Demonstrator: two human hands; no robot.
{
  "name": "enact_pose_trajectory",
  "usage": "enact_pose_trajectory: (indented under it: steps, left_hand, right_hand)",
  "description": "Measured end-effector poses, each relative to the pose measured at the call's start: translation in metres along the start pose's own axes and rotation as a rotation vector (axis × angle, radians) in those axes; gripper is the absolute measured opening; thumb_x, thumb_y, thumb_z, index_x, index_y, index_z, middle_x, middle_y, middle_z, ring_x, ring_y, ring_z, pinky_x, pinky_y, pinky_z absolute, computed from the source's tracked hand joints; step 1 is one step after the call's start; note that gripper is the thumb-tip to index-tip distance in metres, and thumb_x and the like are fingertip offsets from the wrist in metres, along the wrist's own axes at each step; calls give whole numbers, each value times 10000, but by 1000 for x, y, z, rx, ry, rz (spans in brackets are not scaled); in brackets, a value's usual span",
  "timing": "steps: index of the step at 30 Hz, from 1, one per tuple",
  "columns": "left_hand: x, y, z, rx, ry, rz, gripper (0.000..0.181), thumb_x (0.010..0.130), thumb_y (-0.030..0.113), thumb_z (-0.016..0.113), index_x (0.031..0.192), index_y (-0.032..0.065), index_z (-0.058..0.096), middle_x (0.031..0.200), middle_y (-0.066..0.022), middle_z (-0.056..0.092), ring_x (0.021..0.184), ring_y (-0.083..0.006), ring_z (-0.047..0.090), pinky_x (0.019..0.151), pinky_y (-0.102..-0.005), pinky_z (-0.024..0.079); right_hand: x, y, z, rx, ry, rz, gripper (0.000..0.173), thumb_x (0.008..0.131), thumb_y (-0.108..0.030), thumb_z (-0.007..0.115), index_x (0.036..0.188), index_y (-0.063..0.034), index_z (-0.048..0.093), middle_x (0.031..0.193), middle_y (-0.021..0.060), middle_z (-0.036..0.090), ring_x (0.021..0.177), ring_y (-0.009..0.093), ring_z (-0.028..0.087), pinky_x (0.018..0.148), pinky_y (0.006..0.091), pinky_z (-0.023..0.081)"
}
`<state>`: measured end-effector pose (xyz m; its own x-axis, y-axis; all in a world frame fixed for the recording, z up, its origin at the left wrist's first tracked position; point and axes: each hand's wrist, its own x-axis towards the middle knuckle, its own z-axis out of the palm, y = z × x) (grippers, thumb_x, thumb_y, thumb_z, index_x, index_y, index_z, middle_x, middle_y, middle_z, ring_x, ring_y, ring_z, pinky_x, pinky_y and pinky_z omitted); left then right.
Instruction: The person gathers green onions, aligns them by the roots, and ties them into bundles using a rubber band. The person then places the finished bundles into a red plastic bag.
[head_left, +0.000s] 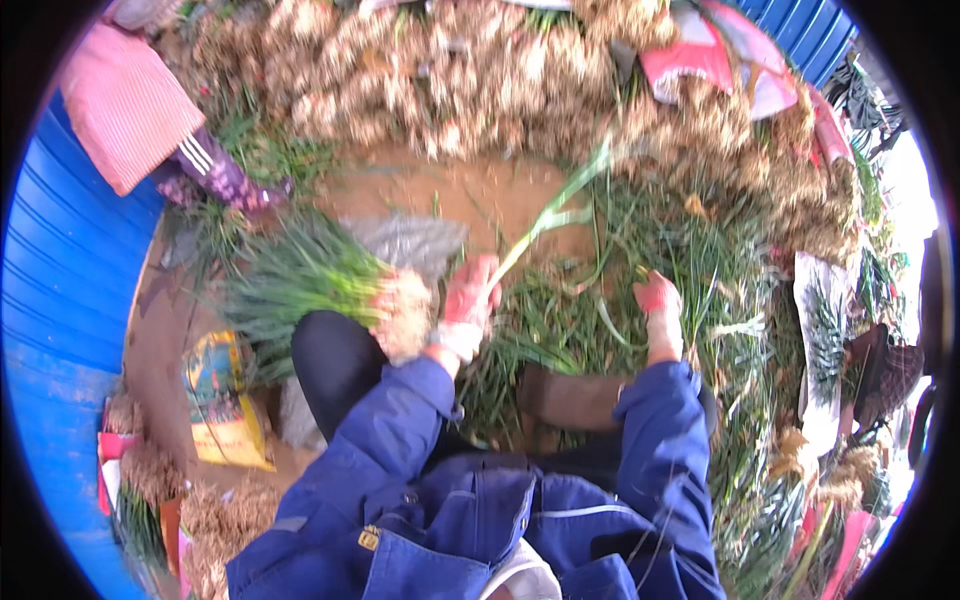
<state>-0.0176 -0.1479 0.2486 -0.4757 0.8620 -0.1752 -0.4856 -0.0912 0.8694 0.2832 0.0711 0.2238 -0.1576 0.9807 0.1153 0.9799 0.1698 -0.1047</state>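
Note:
My left hand (471, 300), in a reddish glove with a pale cuff, grips the lower end of a single long green onion stalk (544, 217), whose leaves reach up and to the right. Just left of that hand, a bunch of green onions (330, 289) lies on its side, leaves leftward and pale roots toward the hand. My right hand (660, 296), gloved the same way, is held over loose green leaves (555, 315); its fingers look curled, with a small yellowish bit at their tips. Blur hides what exactly it holds.
Heaped onion bundles (450, 82), roots outward, line the far side. A co-worker's boot (247, 187) stands at upper left beside a blue corrugated wall (60, 300). A yellow printed bag (225, 405) lies at left, grey plastic sheeting (412, 240) ahead, and more trimmings (727, 315) at right.

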Motion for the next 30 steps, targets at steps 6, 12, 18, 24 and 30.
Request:
enact_pose_trajectory:
  steps: [6, 12, 18, 24, 30]
  left_hand:
    - [4, -1, -11, 8, 10, 19, 511, 926, 551, 454, 1113, 95, 591, 582, 8, 516, 439, -66, 402, 378, -210, 262]
    - [-7, -1, 1, -26, 35, -92, 520, 928, 550, 452, 1162, 103, 579, 589, 16, 498, 476, -67, 439, 406, -206, 295]
    - [-3, -37, -21, 448, -20, 230, 410, 968, 460, 439, 1086, 98, 592, 875, -7, 608, 718, -93, 551, 621, -250, 453]
    - [-10, -19, -30, 59, -374, -326, 266, 964, 295, 511, 1039, 52, 588, 788, -41, 641, 689, -135, 616, 635, -241, 490]
    - [-21, -34, -39, 1242, -197, 187, 362, 873, 396, 568, 1061, 88, 588, 883, -211, 642, 844, -428, 588, 732, -505, 458]
  right_hand:
    - [-51, -114, -42, 1015, -457, -141, 556, 853, -440, 614, 1251, -60, 542, 1132, 101, 639, 793, 189, 655, 639, 293, 496]
    - [-103, -174, -61, 1561, -682, -130, 477, 905, -414, 578, 1196, -37, 564, 1046, 31, 657, 661, 69, 602, 495, 179, 382]
    - [-106, -216, -33, 1224, -636, -133, 255, 888, -269, 607, 874, -15, 623, 663, 18, 598, 612, 73, 563, 497, 214, 404]
    - [-118, -217, -48, 1100, -665, -181, 228, 903, -245, 568, 852, -28, 617, 614, 51, 577, 470, 132, 534, 465, 276, 434]
    - [-117, -215, -25, 346, -530, -514, 319, 882, -334, 505, 863, -60, 666, 862, 171, 667, 851, 337, 639, 776, 401, 500]
